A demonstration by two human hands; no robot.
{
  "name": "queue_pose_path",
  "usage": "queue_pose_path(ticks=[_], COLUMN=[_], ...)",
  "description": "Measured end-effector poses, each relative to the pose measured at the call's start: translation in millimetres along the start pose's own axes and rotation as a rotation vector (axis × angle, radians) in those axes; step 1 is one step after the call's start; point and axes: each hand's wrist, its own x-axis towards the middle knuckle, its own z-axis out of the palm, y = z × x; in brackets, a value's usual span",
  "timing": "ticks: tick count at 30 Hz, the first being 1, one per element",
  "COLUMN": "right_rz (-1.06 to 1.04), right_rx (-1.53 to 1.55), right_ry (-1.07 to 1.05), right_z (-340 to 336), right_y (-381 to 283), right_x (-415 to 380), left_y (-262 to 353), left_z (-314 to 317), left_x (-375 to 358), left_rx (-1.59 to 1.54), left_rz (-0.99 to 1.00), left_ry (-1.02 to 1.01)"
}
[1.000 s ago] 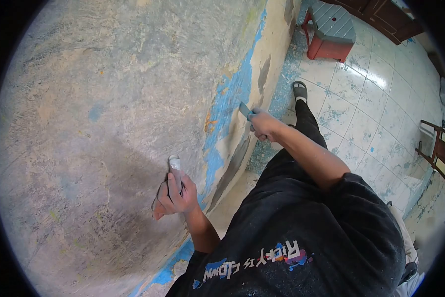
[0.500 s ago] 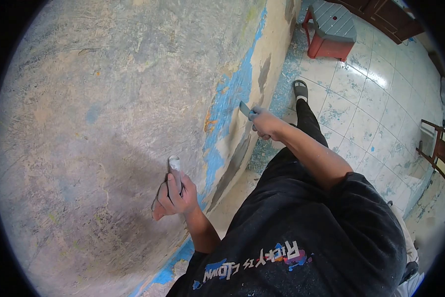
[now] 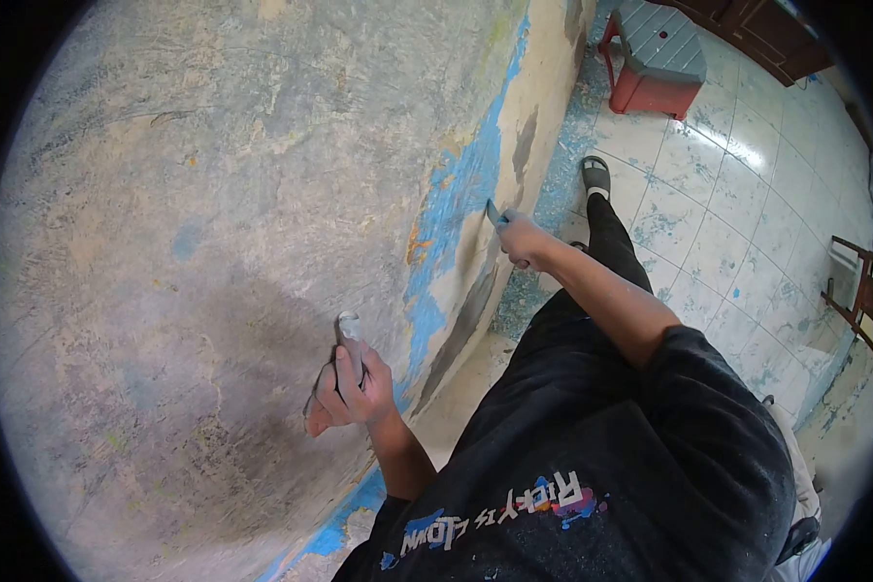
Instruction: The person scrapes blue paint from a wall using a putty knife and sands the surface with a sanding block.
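My right hand (image 3: pixel 526 241) is closed around a scraper (image 3: pixel 494 212), whose blade lies right at the edge of the blue paint strip (image 3: pixel 471 184) on the wall. Lower and to the left, my left hand (image 3: pixel 356 390) grips a pale, dusty rod-like thing (image 3: pixel 351 337) with a rounded, light-coloured end pointing up. I cannot tell what kind of thing it is. The hand is close to the bare grey and beige wall (image 3: pixel 213 242), and its shadow falls on the surface. Orange specks show along the blue strip's left side.
A red and grey step stool (image 3: pixel 658 63) stands near the wall's far end. Blue paint flakes lie over the tiled floor (image 3: pixel 684 238), thickest along the wall's foot. My sandalled foot (image 3: pixel 597 176) is on the tiles. At the right is a wooden chair (image 3: pixel 852 291).
The scraper blade has shifted slightly right, and its angle against the wall has changed. My left hand keeps the same grip. The whole view has moved a little.
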Motion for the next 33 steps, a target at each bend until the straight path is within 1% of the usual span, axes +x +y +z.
queue_pose_path(ticks=[3,6,8,9,11,15,17,18,20,24,26,29,33], right_rz=[0.005,-0.019,0.01,0.014,-0.01,-0.02,0.01,0.021,0.007,-0.05,-0.006,0.033,0.011], right_rx=[0.013,-0.011,-0.027,-0.038,-0.025,0.002,-0.02,-0.031,-0.005,-0.015,0.007,0.056,0.08], right_ry=[-0.099,-0.057,-0.027,-0.011,-0.041,-0.074,-0.054,-0.047,-0.073,-0.085,-0.048,-0.059,-0.092], right_z=[-2,-2,-7,-7,-8,-7,-13,-12,-13,-9,-15,-17,-11], right_y=[-20,-18,2,-6,-11,-5,4,-1,-4,-21,1,1,-17], right_x=[-45,-41,-10,-9,-17,-28,-6,-4,-8,-42,-4,6,-39], left_y=[0,0,-1,0,2,0,1,1,2,2,2,1,2], left_z=[0,4,1,2,5,0,0,1,2,4,5,5,3], left_x=[0,-2,-1,1,4,0,-1,0,1,3,0,-2,2], left_rx=[0.029,0.0,0.021,0.032,0.04,0.025,0.012,0.009,0.01,0.044,0.028,0.034,0.029], left_rz=[0.011,-0.033,-0.014,-0.008,-0.005,0.01,0.0,-0.003,0.009,-0.005,-0.03,-0.023,-0.021], left_ry=[0.0,0.021,0.007,0.009,0.022,-0.016,-0.022,-0.022,-0.015,0.01,0.003,0.009,0.006])
